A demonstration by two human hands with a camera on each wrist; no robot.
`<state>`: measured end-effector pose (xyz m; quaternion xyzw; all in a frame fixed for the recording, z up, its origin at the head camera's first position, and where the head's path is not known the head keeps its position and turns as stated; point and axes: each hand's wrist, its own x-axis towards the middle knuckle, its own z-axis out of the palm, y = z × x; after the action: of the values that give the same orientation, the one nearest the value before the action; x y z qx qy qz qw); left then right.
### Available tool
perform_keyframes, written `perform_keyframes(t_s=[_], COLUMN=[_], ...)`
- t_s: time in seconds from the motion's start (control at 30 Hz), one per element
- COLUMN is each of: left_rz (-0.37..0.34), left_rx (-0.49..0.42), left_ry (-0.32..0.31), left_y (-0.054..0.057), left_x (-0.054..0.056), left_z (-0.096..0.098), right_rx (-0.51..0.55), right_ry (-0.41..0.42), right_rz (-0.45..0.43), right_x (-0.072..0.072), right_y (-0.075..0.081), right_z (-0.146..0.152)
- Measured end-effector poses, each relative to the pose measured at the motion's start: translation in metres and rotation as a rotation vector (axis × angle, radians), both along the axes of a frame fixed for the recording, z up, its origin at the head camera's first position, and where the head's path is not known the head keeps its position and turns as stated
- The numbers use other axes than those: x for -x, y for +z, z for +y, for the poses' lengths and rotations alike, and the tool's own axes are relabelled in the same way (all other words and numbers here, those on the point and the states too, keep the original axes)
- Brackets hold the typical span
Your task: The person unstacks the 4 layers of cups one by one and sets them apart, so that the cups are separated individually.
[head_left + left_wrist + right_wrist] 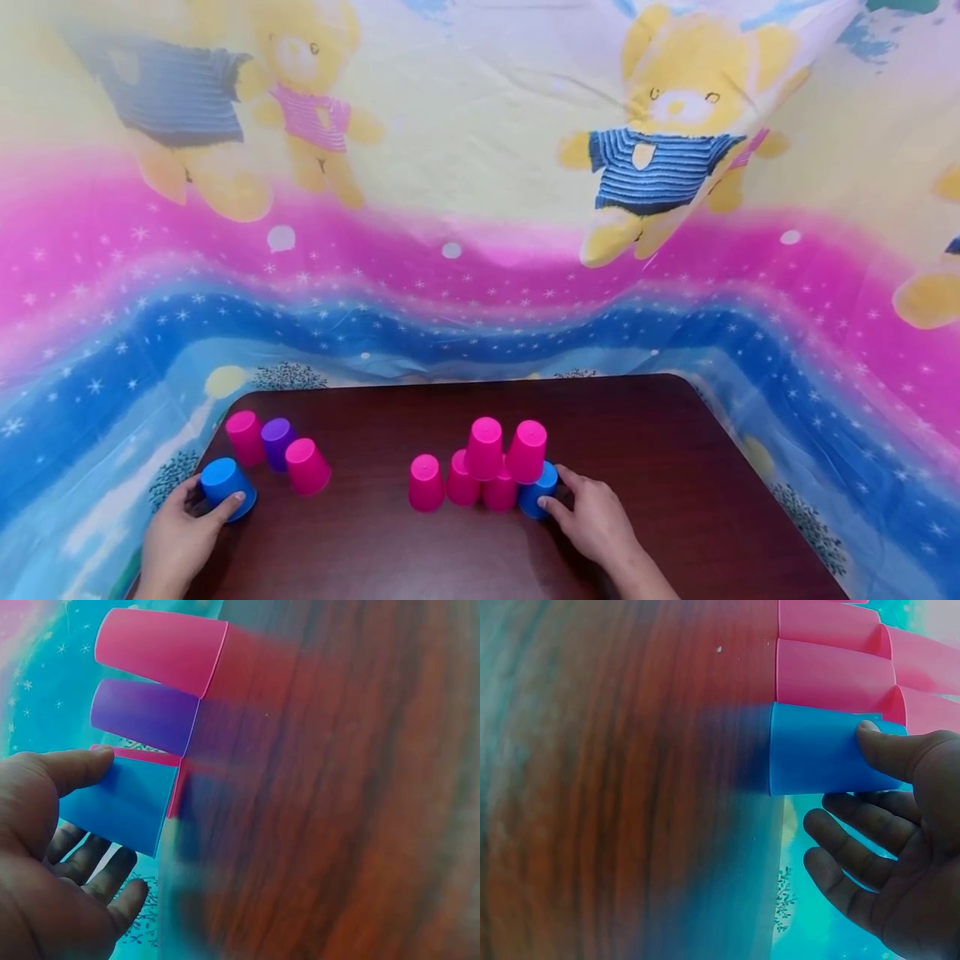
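Observation:
At the table's left side, my left hand (178, 533) holds an upside-down blue cup (227, 489) between thumb and fingers. Close behind that cup stand a pink cup (244, 437), a purple cup (278, 445) and a second pink cup (308, 467), all upside down. My right hand (596, 521) grips another blue cup (537, 493) at the right end of a row; the right wrist view shows its thumb on the cup (821, 750). Left of it in the row are several pink cups (426, 483). Two more pink cups (483, 450) sit on top of the row.
The dark brown wooden table (360, 550) carries all the cups. A patterned cloth (465, 275) with printed bears hangs behind it and along both sides. Bare tabletop lies between the left group and the row.

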<state>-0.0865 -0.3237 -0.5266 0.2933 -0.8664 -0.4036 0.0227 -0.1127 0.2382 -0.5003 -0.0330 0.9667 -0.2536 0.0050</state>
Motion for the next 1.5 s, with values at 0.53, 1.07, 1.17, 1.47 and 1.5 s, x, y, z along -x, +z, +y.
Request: perform_keyframes(t_s=[0.53, 1.07, 1.17, 1.47, 1.5], left_rz=[0.017, 0.312, 0.410, 0.667, 0.675], left_rx=[0.085, 0.117, 0.147, 0.140, 0.137], left_ry=[0.033, 0.075, 0.063, -0.093, -0.114], left_y=[-0.002, 0.025, 0.034, 0.049, 0.051], left_x=[0.005, 0.000, -0.003, -0.002, -0.001], left_z=[-0.007, 0.022, 0.035, 0.078, 0.084], right_rx=[0.010, 0.008, 0.009, 0.019, 0.019], right_ry=[-0.018, -0.020, -0.020, 0.001, 0.000], right_rz=[-0.015, -0.001, -0.001, -0.003, -0.005], right_x=[-0.001, 0.001, 0.000, -0.002, -0.002], right_y=[0.000, 0.002, 0.001, 0.000, 0.000], right_z=[-0.001, -0.001, 0.000, 0.001, 0.001])
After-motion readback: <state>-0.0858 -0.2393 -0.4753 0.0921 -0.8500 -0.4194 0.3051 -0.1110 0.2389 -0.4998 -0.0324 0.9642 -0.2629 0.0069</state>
